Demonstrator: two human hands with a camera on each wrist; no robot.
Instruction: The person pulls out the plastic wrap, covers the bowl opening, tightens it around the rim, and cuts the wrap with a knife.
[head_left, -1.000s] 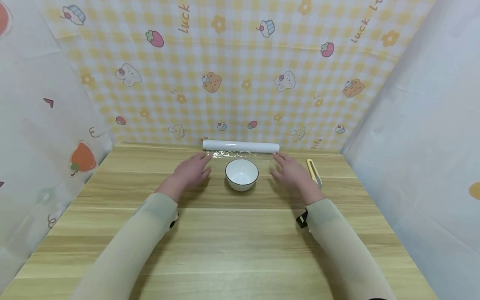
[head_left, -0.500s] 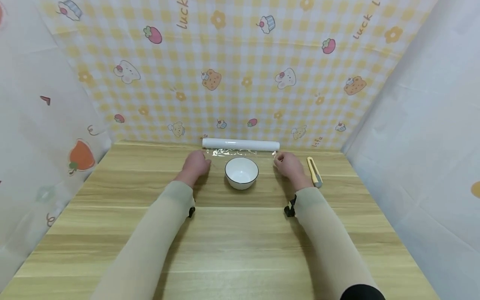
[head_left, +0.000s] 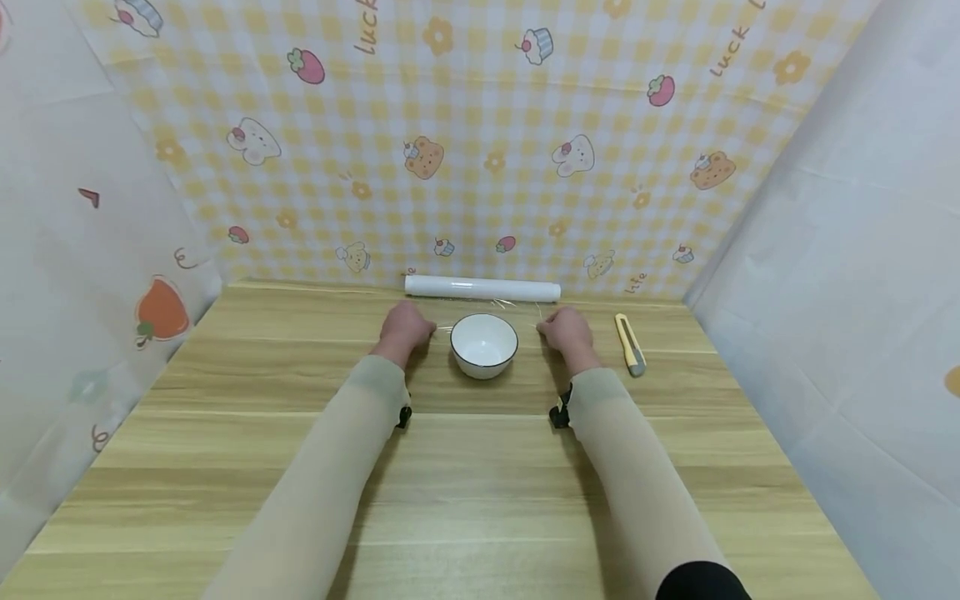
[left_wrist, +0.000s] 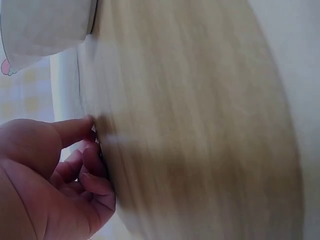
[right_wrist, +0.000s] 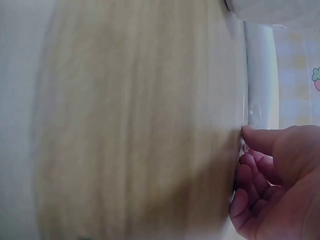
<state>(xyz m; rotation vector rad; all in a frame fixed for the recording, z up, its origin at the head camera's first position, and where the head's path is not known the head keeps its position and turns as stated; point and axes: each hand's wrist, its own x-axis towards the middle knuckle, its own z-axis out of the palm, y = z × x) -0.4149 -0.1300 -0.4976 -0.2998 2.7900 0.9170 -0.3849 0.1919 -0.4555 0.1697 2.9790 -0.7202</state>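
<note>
Clear plastic wrap [head_left: 502, 304] runs forward from a white roll [head_left: 482, 288] lying along the back of the table. My left hand [head_left: 406, 325] pinches one corner of the wrap between thumb and curled fingers, left of a white bowl [head_left: 483, 343] with a dark rim. On the bowl's other side, my right hand [head_left: 567, 328] pinches the opposite corner; in the right wrist view a bit of film [right_wrist: 245, 146] shows at the thumb tip. The bowl stands upright between both hands, just in front of the roll. Most of the film is too transparent to trace.
A yellow and grey box cutter [head_left: 630, 345] lies on the wooden table [head_left: 480, 500] to the right of my right hand. Behind the roll hangs a checked cloth [head_left: 487, 167], with white sheets [head_left: 847, 250] at both sides.
Both hands went from spread fingers near the roll to pinching the wrap's corners. They have since drawn slightly inward and toward me, and the film's edge has come forward to the bowl.
</note>
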